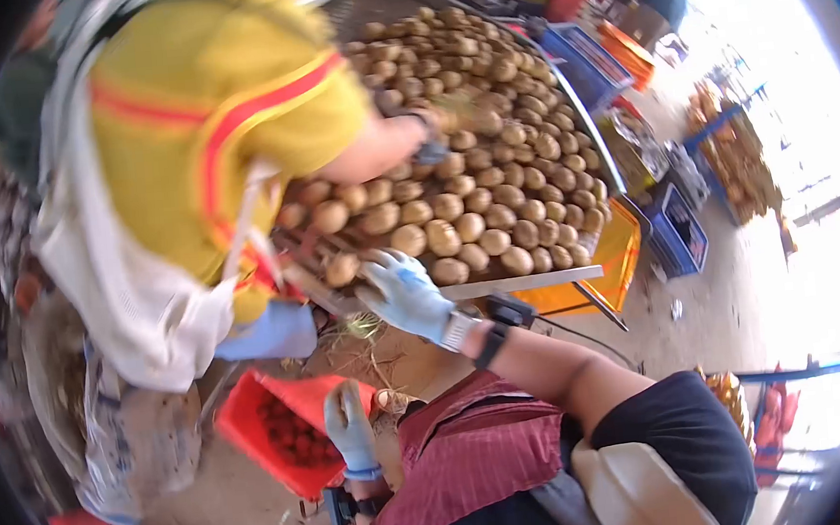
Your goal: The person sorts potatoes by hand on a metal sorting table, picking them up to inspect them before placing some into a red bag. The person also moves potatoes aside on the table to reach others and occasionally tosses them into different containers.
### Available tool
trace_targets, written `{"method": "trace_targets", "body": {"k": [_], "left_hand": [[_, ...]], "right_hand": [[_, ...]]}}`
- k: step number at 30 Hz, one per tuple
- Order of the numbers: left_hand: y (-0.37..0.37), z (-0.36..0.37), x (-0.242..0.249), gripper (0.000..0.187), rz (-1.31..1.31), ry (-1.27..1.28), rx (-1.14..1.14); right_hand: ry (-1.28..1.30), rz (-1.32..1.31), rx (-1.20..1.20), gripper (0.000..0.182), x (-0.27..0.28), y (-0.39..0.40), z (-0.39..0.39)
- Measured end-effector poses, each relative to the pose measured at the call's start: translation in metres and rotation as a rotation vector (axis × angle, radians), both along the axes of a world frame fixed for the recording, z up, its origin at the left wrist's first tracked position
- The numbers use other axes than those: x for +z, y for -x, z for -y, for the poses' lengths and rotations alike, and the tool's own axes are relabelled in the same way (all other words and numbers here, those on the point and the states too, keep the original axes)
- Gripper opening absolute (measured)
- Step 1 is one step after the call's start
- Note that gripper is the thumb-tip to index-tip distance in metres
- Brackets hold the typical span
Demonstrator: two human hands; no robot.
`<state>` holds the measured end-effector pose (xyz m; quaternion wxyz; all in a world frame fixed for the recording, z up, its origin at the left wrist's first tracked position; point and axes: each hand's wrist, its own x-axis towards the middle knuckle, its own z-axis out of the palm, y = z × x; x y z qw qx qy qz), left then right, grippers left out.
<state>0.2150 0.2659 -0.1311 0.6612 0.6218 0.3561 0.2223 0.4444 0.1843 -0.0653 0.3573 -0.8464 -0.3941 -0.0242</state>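
Observation:
My right hand [406, 291], in a pale blue-white glove, is at the near left edge of a metal-rimmed table [540, 280]. Its fingers are apart and slightly bent beside a round brown fruit [343, 269]; I see nothing held in it. Many similar round brown fruits [469, 226] cover the tabletop. My left hand [350, 429], gloved the same way, hangs lower down by the rim of a red basket [312, 397]. Its fingers point up, loosely extended, with nothing visible in them. Dark reddish contents [291, 436] lie inside the basket.
A person in a yellow shirt [201, 112] stands close at the left, one blurred hand [444, 122] over the fruits. Blue crates [676, 232] are beyond the table's right side. Sacks [137, 423] stand at lower left. Straw-like scraps [372, 340] lie below the table edge.

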Motion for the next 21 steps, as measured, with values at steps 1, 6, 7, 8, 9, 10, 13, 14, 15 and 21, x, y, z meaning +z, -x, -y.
{"method": "trace_targets", "body": {"k": [1, 6, 7, 8, 9, 10, 13, 14, 15, 21], "left_hand": [[-0.055, 0.007, 0.011, 0.021, -0.067, -0.124, -0.088], [-0.206, 0.024, 0.026, 0.030, -0.113, -0.667, -0.024], [-0.223, 0.035, 0.014, 0.032, -0.218, -0.975, -0.080], [-0.229, 0.050, 0.000, 0.046, -0.309, -0.908, -0.270], [-0.238, 0.087, 0.010, 0.052, -0.539, -1.132, -0.277], [-0.247, 0.126, 0.020, 0.059, -0.772, -1.350, -0.274], [-0.249, 0.168, 0.027, 0.063, -0.709, -1.341, -0.511], [-0.247, 0.176, 0.026, 0.062, -0.695, -1.393, -0.627], [-0.247, 0.180, 0.026, 0.055, -0.566, -1.333, -0.619], [-0.255, 0.159, 0.004, 0.036, -0.418, -1.340, -0.346]], "right_hand": [[0.002, 0.014, -0.130, 0.030, -0.005, -0.032, 0.008], [0.219, 0.014, -0.165, 0.047, -0.031, -0.086, 0.044], [0.265, 0.016, -0.110, 0.047, -0.028, -0.097, 0.078], [0.309, 0.013, -0.053, 0.048, -0.025, -0.104, 0.115], [0.210, 0.079, -0.037, 0.048, -0.035, -0.108, 0.152], [0.111, 0.149, -0.018, 0.048, -0.044, -0.111, 0.189], [0.134, 0.087, -0.019, 0.045, -0.045, -0.125, 0.277], [0.207, 0.120, -0.018, 0.044, -0.043, -0.131, 0.301], [0.191, 0.067, -0.067, 0.040, -0.040, -0.134, 0.321], [0.405, -0.130, -0.389, 0.020, -0.037, -0.200, 0.389]]}}
